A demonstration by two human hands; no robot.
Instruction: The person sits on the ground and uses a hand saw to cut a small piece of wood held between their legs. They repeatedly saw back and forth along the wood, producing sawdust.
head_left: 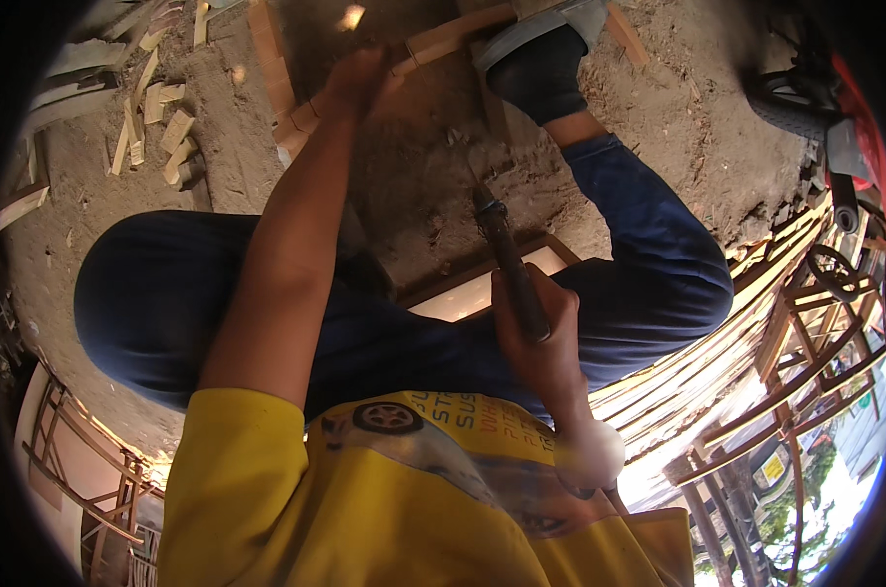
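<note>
My right hand [541, 323] is closed around a chisel-like tool [505, 254] with a long dark handle. Its thin metal end points away from me over the dirt, apart from any wood; the exact tip shape is too small to tell. Farther off to the left, my left hand [357, 80] grips a reddish-brown wooden bar [453, 35], though its fingers lie in shadow. This bar runs slantwise and meets another brown timber [272, 59] at its left end. My foot in a grey sandal [546, 34] rests by the bar's right end.
Several pale wood offcuts [155, 112] lie on the dirt floor [658, 127] at the far left. Between my legs is a wood-edged pale panel [472, 296]. Stacked slats [697, 362] and a wooden frame [805, 362] stand at my right, with a wheel [790, 103] beyond.
</note>
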